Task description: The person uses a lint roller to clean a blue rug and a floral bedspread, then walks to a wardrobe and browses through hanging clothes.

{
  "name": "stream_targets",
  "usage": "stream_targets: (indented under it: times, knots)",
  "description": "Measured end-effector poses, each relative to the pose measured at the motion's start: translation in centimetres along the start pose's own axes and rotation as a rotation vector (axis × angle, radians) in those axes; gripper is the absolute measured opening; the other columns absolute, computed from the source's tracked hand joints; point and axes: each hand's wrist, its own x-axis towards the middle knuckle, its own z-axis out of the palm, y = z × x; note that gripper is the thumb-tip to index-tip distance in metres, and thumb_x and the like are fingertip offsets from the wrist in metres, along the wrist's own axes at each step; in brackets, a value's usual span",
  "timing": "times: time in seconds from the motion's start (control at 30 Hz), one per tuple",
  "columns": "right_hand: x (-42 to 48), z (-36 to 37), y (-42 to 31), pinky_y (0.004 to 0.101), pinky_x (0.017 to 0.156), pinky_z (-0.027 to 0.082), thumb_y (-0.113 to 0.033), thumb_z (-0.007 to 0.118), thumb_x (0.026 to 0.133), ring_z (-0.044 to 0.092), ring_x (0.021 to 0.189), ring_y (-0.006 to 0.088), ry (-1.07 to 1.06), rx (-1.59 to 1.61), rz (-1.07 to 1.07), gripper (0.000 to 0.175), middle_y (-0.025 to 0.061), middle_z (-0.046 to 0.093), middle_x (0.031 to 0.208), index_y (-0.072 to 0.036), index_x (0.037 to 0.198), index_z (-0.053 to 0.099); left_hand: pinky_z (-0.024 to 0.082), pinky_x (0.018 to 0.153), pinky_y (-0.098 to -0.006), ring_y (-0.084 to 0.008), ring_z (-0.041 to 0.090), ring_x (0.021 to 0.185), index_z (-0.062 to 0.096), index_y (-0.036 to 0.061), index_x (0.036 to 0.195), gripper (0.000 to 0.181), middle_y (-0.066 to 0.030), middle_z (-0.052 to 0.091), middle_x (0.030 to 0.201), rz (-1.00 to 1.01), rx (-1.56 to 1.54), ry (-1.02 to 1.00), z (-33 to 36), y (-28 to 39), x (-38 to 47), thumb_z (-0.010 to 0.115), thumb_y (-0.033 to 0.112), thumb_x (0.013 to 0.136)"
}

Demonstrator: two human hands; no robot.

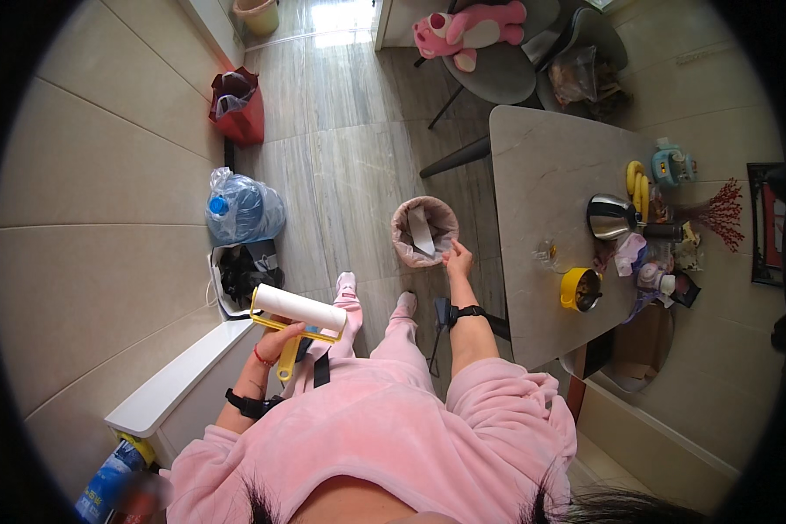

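Observation:
My left hand (pixel 280 340) is closed around a lint roller (pixel 301 306) with a white sheet roll and a yellow plastic frame and handle. The roller lies across in front of my body at the left. My right hand (pixel 458 258) reaches out to the lower right rim of a waste bin (pixel 426 202), its fingers at the pinkish liner; whether they grip it is unclear. A crumpled or folded white strip (pixel 422 232) lies inside the bin.
A stone-look table (pixel 530 170) at right bears a yellow pot (pixel 571 288), a steel kettle (pixel 610 216) and bananas (pixel 636 187). A wrapped water jug (pixel 245 209) and a red bag (pixel 242 114) stand along the left wall. Grey chairs (pixel 504 75) stand beyond the table.

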Motion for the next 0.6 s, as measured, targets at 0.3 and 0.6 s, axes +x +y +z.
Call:
stream_targets:
  times: [0.3, 0.6]
  knots:
    - [-9.7, 0.9, -5.7, 0.0222, 0.064, 0.051, -0.014, 0.058, 0.094, 0.069, 0.080, 0.0117, -0.485, -0.003, -0.086, 0.027, 0.0037, 0.070, 0.106, -0.006, 0.120, 0.064, 0.045, 0.098, -0.0350, -0.0189, 0.057, 0.112, 0.050, 0.0098, 0.130, 0.060, -0.0073, 0.059, 0.121, 0.305, -0.178, -0.172, 3.9, 5.1, 1.3, 0.079, 0.010, 0.077]
    - [-25.7, -2.8, -23.6, 0.0256, 0.079, 0.047, -0.035, 0.068, 0.089, 0.060, 0.104, 0.0142, -0.846, 0.358, -0.717, 0.047, 0.0058, 0.061, 0.126, -0.011, 0.128, 0.060, 0.044, 0.101, -0.0370, -0.0209, 0.052, 0.118, 0.049, 0.0087, 0.127, 0.055, -0.0099, 0.054, 0.127, 0.526, -0.075, -0.434, 7.8, 11.6, 1.8, 0.076, 0.007, 0.080]
